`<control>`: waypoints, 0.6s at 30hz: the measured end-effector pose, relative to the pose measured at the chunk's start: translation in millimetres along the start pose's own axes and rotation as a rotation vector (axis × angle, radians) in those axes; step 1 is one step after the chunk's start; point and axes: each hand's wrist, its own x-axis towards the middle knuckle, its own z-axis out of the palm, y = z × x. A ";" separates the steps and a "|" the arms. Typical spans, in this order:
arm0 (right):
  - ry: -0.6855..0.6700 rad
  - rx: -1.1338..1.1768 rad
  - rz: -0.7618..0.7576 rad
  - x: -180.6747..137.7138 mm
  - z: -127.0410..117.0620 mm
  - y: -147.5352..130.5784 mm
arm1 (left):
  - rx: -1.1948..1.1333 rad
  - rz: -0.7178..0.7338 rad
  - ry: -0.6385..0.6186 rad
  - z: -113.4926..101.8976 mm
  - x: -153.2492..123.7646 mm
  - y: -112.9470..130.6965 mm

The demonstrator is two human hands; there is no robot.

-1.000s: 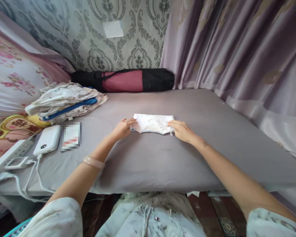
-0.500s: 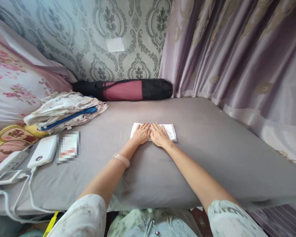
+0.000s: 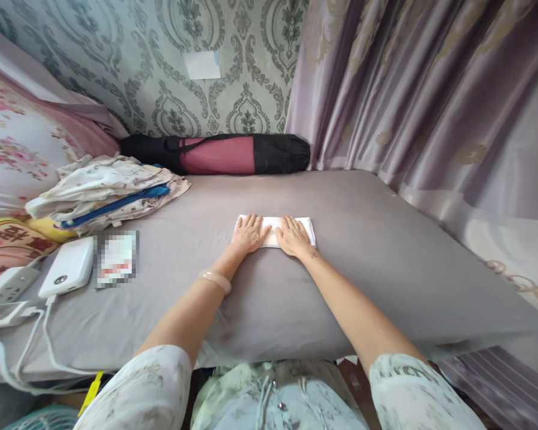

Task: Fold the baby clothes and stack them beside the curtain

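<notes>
A white folded cloth lies flat as a small rectangle on the grey sheet. My left hand rests palm down on its left part, fingers stretched out and pointing away from me. On the right part, my right hand lies flat in the same way, its fingers slightly spread. Between the two hands a strip of the cloth shows. Both palms hide some of the cloth, and neither hand grips it.
A pile of clothes lies at the left, behind a white power bank and a power strip with cables. Along the wall stretches a black and dark pink bag. Curtains hang on the right.
My hands have slid apart, from nearly touching at the middle of the cloth to its left and right parts. The view has shifted slightly, so everything appears a little higher and further left.
</notes>
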 end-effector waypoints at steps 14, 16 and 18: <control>-0.048 -0.053 0.073 -14.5 -11.4 34.1 | -0.065 -0.098 -0.097 -6.8 -13.1 -39.2; -0.082 -0.039 0.072 -11.9 -15.7 32.8 | -0.098 -0.098 -0.057 -5.8 -14.2 -39.9; -0.089 -0.023 0.067 -8.2 -22.4 30.4 | -0.152 -0.100 0.020 -4.4 -15.9 -42.2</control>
